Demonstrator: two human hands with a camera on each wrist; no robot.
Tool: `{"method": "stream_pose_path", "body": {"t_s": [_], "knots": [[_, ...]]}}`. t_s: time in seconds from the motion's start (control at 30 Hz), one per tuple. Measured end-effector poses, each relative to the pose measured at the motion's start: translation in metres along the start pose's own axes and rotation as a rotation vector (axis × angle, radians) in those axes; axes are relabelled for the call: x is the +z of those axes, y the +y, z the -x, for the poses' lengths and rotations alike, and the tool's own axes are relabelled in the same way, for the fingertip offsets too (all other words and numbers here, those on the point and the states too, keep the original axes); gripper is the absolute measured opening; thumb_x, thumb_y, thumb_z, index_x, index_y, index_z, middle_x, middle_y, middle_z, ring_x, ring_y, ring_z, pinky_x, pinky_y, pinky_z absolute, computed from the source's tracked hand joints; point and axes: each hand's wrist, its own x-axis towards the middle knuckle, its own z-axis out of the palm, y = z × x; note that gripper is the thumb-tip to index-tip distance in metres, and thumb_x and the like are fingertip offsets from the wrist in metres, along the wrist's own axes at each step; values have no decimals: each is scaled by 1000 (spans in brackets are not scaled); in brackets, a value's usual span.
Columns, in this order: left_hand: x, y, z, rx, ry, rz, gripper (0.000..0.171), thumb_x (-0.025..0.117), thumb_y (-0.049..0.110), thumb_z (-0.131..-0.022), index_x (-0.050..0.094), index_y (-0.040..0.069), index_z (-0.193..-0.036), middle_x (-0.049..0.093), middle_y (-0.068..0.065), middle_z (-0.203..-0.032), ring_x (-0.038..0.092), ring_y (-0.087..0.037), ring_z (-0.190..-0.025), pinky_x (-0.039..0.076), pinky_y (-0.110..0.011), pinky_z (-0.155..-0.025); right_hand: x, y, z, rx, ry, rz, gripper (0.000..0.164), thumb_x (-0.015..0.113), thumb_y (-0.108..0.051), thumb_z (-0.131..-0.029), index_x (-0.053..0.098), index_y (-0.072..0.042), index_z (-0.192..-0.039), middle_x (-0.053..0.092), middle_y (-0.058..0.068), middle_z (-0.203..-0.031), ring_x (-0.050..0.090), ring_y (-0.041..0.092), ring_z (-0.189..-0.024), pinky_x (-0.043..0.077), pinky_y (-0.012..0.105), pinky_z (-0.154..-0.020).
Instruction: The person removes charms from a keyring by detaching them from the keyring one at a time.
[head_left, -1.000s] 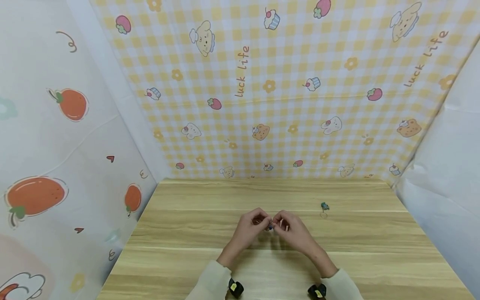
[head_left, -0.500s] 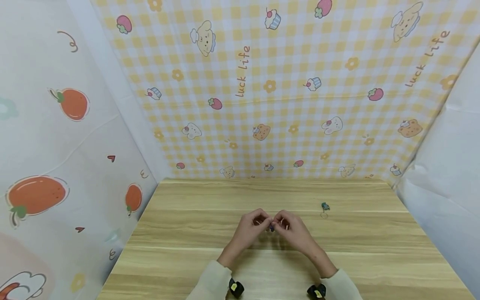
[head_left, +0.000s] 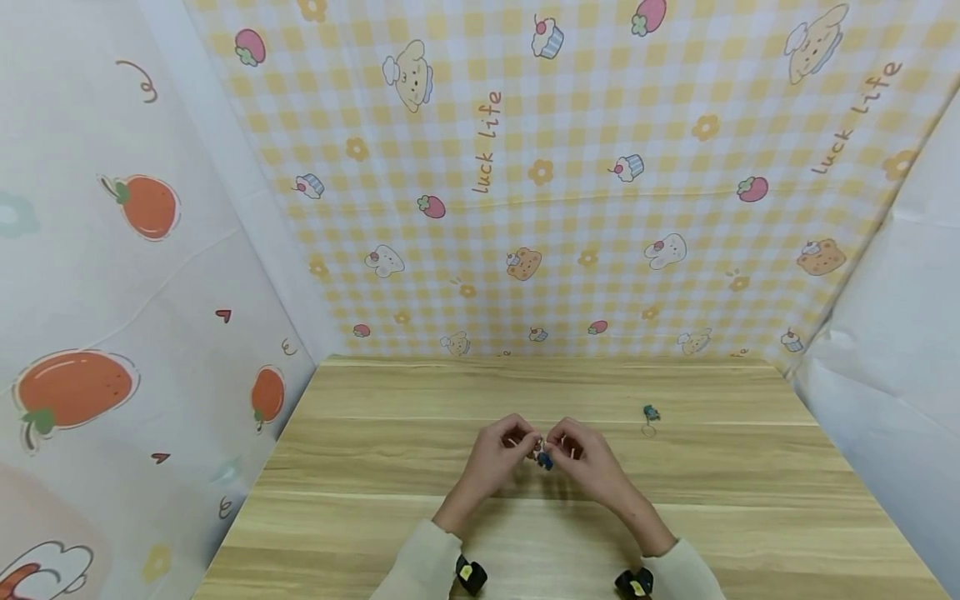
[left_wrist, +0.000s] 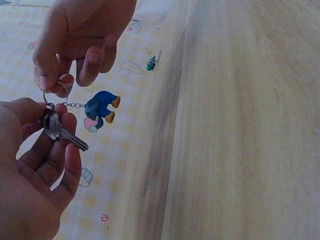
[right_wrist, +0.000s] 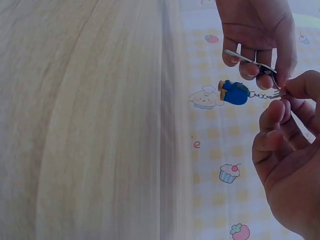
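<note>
In the head view my left hand (head_left: 495, 454) and right hand (head_left: 588, 462) meet above the table (head_left: 450, 542). My left thumb and fingers hold a silver metal key (left_wrist: 60, 131) by its bow. Thumb and fingertips of my right hand (right_wrist: 295, 150) pinch the split ring (left_wrist: 56, 93). The key's bow is right at this ring, between both sets of fingertips. From the ring a short chain (right_wrist: 259, 95) leads to a blue elephant-like charm (left_wrist: 101, 105) with orange feet, which dangles free. In the right wrist view the key's blade (right_wrist: 240, 56) points away from the ring.
A second keychain, with a small green charm (head_left: 651, 412) and a bare ring (head_left: 648, 431), lies on the table at the back right. A yellow checked cloth wall (head_left: 570, 217) stands behind the table. White walls flank it.
Both hands stay nearly in place, fingertips together. The blue charm, mostly hidden between the fingers before, now hangs lower and shows more fully below them.
</note>
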Motion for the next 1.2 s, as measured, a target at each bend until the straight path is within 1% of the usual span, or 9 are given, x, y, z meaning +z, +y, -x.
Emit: {"method": "stream_pose_path", "body": {"t_s": [0.17,0.23,0.37,0.5,0.7,0.83,1.0,1.13,1.2], "knots": [[-1,-1,-1,-2,-9,30,12,70,23,-106,75,15,-98,77,-9,-90,70,-20,-78,53,-21,-68,1,1,0,5,2,11,9,72,-13,-103,70,-18,-96,64,-4,-87,49,6,-66,46,26,-57],[-1,-1,-1,-2,-11,29,12,70,24,-105,75,15,-98,77,-8,-90,70,-22,-79,53,-21,-68,1,2,0,9,-10,11,8,72,-14,-104,70,-19,-97,65,-4,-88,50,5,-66,46,26,-57],[0,-1,-1,17,-18,20,12,70,24,-106,76,16,-99,78,-6,-92,69,-17,-80,55,-22,-70,2,3,-2,42,-39,-1,6,69,-17,-105,71,-17,-99,66,-2,-88,51,5,-66,46,24,-56],[0,0,0,38,-45,30,12,68,25,-107,76,17,-101,78,-6,-93,70,-19,-80,56,-23,-69,2,2,-3,97,-59,-18,9,67,-20,-107,71,-14,-100,66,0,-89,53,5,-65,46,22,-55],[0,2,2,42,-74,24,16,66,29,-108,76,17,-102,77,-3,-93,69,-15,-80,56,-24,-70,1,2,-2,140,-77,-49,7,66,-12,-106,67,-11,-99,64,4,-90,51,4,-64,45,22,-57],[1,2,2,32,-79,16,16,67,28,-108,75,16,-102,77,-4,-92,69,-15,-81,56,-23,-70,0,3,-2,124,-81,-67,6,66,-11,-105,67,-10,-100,65,5,-91,50,4,-63,45,22,-56],[1,2,2,25,-68,13,18,68,29,-107,75,13,-101,77,-6,-92,70,-20,-82,55,-22,-70,0,4,-1,80,-68,-81,6,67,-12,-105,68,-10,-100,65,5,-92,50,3,-62,46,23,-55],[0,1,1,18,-34,13,16,68,24,-107,73,12,-98,77,-8,-91,69,-19,-81,54,-22,-72,-1,3,-1,43,-59,-90,7,65,-7,-105,67,-8,-98,63,3,-87,50,2,-60,47,24,-53],[-1,-1,1,3,-10,18,14,68,21,-106,72,12,-97,76,-8,-90,70,-20,-81,54,-21,-72,-2,2,0,34,-57,-93,9,64,-5,-104,66,-10,-97,61,2,-83,50,2,-59,47,24,-53]]}}
